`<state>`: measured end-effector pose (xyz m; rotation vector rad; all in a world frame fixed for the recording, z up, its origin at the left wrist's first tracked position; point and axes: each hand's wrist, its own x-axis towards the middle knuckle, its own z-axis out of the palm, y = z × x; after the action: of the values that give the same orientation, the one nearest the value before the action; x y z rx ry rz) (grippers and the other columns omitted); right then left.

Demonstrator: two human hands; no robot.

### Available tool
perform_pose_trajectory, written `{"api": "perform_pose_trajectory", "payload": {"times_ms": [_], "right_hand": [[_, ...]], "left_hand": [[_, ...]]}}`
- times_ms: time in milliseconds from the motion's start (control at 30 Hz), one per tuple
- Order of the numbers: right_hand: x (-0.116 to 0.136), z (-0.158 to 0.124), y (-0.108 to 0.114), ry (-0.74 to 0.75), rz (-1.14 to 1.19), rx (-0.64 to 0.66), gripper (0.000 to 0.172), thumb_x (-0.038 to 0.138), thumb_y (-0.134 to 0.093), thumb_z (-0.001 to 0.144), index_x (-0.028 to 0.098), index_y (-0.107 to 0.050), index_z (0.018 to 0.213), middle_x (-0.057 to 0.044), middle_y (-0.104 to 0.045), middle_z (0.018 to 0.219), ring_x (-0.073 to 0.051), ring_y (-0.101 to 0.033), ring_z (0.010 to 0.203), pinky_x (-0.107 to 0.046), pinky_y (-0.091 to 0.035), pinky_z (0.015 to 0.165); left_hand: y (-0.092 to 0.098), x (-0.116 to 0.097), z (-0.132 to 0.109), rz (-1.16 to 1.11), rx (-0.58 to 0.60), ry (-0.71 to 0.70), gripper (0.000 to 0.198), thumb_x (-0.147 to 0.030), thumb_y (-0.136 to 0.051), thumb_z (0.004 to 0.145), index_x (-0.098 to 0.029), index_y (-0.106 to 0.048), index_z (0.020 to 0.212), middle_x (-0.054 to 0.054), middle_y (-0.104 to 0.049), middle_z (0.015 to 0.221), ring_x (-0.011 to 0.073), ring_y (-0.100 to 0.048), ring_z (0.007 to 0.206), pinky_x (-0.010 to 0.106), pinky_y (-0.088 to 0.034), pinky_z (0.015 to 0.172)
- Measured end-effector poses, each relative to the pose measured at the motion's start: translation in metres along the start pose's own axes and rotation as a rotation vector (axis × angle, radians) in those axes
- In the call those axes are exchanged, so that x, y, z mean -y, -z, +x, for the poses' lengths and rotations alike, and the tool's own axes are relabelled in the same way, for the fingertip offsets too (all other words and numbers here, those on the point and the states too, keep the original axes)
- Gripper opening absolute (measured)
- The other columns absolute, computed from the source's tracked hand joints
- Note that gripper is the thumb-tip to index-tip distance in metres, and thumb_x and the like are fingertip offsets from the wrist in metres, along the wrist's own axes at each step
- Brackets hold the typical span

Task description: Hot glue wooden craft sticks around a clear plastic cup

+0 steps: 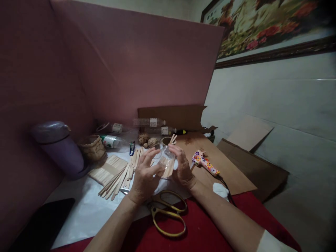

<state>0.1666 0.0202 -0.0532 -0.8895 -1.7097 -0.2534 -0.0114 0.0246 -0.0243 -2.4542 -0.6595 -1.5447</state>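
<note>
Between my two hands is a clear, ribbed piece of plastic bottle [168, 159], held up above the table. Wooden craft sticks show through it, and a few stick ends [173, 139] poke out above. My left hand [147, 171] grips its left side with fingers curled. On the other side my right hand [182, 166] closes round it, the fingertips near the top edge. Below my hands lie scissors [154, 217] with yellow handles, their blades partly hidden under my left hand. Left of my hands are loose craft sticks [123, 178] and a banded bundle of sticks [109, 169].
A flowered glue gun [203, 161] with a black cord lies on cardboard [228, 175] at right. Behind are twine balls [143, 139], a tape roll [165, 140] and plastic bottles [112, 141]. A woven basket [93, 148] and purple tumbler [61, 154] stand at left.
</note>
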Motion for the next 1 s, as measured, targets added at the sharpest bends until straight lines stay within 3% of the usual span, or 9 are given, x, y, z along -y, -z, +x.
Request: {"api": "perform_pose_trajectory", "payload": {"times_ms": [200, 533, 767, 1000], "right_hand": [[0.001, 0.0004, 0.0017, 0.02, 0.001, 0.012, 0.051, 0.031, -0.055, 0.089, 0.024, -0.042, 0.138, -0.015, -0.057, 0.136, -0.032, -0.051, 0.132, -0.057, -0.043, 0.109], [0.0016, 0.0006, 0.0016, 0.05, -0.006, 0.031, 0.057, 0.033, -0.058, 0.087, 0.023, -0.041, 0.14, -0.016, -0.057, 0.134, -0.032, -0.053, 0.128, -0.054, -0.046, 0.106], [-0.0035, -0.001, 0.0022, 0.043, -0.031, 0.103, 0.055, 0.036, -0.058, 0.088, 0.022, -0.043, 0.139, -0.016, -0.058, 0.133, -0.032, -0.054, 0.126, -0.053, -0.045, 0.107], [-0.0075, -0.0058, 0.0001, 0.046, 0.005, 0.142, 0.058, 0.044, -0.058, 0.091, 0.02, -0.041, 0.141, -0.017, -0.057, 0.133, -0.033, -0.053, 0.125, -0.054, -0.047, 0.105]], "left_hand": [[0.0016, 0.0009, -0.0002, 0.027, 0.043, -0.024, 0.018, -0.012, -0.061, 0.083, -0.025, -0.073, 0.083, 0.009, -0.061, 0.13, 0.0289, -0.051, 0.127, 0.051, -0.047, 0.103], [0.0009, 0.0016, 0.0005, 0.006, -0.002, -0.023, 0.019, -0.003, -0.058, 0.081, -0.019, -0.064, 0.071, 0.012, -0.057, 0.123, 0.028, -0.053, 0.121, 0.05, -0.047, 0.103], [0.0076, 0.0018, 0.0002, 0.068, 0.169, -0.009, 0.019, -0.007, -0.067, 0.075, -0.024, -0.072, 0.081, 0.01, -0.057, 0.134, 0.0338, -0.044, 0.132, 0.055, -0.041, 0.106], [0.0062, -0.002, -0.0005, 0.122, 0.174, 0.018, 0.015, -0.011, -0.068, 0.079, -0.024, -0.075, 0.083, 0.011, -0.06, 0.132, 0.0343, -0.045, 0.131, 0.055, -0.042, 0.105]]}}
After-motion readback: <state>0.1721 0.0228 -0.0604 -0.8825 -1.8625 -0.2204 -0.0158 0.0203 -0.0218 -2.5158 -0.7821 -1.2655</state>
